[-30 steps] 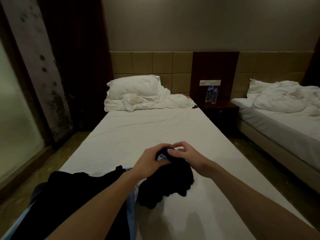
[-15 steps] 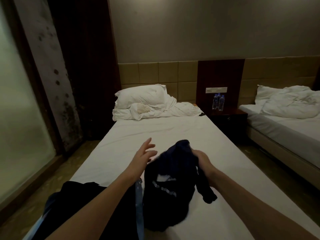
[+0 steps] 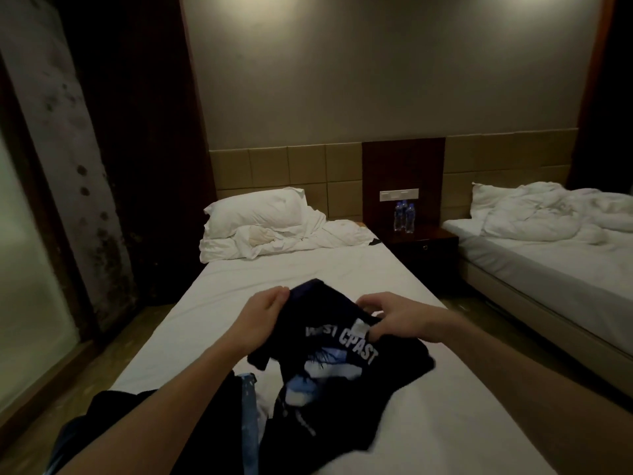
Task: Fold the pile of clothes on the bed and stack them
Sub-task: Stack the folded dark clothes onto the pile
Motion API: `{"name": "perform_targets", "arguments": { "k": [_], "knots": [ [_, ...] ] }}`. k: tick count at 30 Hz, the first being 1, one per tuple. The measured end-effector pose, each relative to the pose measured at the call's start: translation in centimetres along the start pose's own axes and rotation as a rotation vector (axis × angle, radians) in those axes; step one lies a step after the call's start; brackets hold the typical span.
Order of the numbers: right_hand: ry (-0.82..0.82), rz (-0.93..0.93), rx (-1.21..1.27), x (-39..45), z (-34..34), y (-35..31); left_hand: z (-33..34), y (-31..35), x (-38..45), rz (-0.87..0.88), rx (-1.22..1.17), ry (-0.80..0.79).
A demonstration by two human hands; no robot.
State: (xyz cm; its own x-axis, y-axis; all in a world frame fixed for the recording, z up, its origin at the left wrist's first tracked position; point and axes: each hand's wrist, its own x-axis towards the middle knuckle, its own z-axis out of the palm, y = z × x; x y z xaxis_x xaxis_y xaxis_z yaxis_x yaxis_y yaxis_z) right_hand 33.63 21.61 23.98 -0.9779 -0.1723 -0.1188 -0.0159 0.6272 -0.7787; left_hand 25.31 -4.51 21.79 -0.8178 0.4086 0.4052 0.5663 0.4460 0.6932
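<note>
A dark navy T-shirt [image 3: 346,378] with white lettering and a pale blue print hangs crumpled over the white bed [image 3: 308,272]. My left hand [image 3: 263,313] pinches its upper left edge. My right hand [image 3: 394,318] grips the fabric near a small white label at the collar. The shirt's lower part drapes onto the sheet. A pile of dark clothes [image 3: 147,423] with a light blue garment [image 3: 250,409] lies at the bed's near left, partly hidden by my left forearm.
A white pillow [image 3: 253,214] and rumpled duvet lie at the head of the bed. A dark nightstand [image 3: 423,248] with water bottles [image 3: 404,217] stands to the right, then a second bed [image 3: 548,265]. A glass wall runs along the left.
My left hand was open and off the shirt; now it pinches the shirt's upper edge. The shirt has turned, and its lettered front faces me.
</note>
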Motion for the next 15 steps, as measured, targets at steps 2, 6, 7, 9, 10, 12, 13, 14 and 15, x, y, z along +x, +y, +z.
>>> {"name": "perform_targets", "arguments": {
  "k": [2, 6, 7, 9, 10, 12, 13, 14, 15],
  "knots": [
    [0.127, -0.034, -0.066, 0.3, -0.5, 0.3, -0.3, 0.9, -0.1, -0.143, -0.193, 0.063],
    [0.322, -0.052, -0.206, 0.4, -1.1, 0.5, -1.1, 3.1, -1.0, -0.232, -0.354, 0.035],
    [0.382, -0.051, -0.204, 0.3, -1.2, 0.4, -1.3, 3.7, -1.2, -0.218, -0.339, 0.019],
    [0.467, -0.060, -0.175, 0.0, -1.5, -0.2, -1.9, 4.6, -1.4, -0.185, -0.294, -0.035],
    [0.488, -0.071, -0.155, -0.1, -1.7, -0.6, -2.2, 4.8, -1.4, -0.169, -0.268, -0.052],
    [0.520, -0.113, -0.141, -0.5, -2.0, -1.8, -2.8, 5.2, -1.1, -0.160, -0.239, -0.089],
    [0.535, -0.138, -0.141, -0.7, -2.1, -2.6, -3.1, 5.5, -1.0, -0.170, -0.228, -0.143],
    [0.545, -0.160, -0.135, -0.9, -2.2, -3.4, -3.2, 5.9, -0.9, -0.195, -0.221, -0.215],
    [0.548, -0.179, -0.123, -1.1, -2.2, -4.2, -3.4, 6.2, -0.8, -0.232, -0.200, -0.290]
  ]
}}
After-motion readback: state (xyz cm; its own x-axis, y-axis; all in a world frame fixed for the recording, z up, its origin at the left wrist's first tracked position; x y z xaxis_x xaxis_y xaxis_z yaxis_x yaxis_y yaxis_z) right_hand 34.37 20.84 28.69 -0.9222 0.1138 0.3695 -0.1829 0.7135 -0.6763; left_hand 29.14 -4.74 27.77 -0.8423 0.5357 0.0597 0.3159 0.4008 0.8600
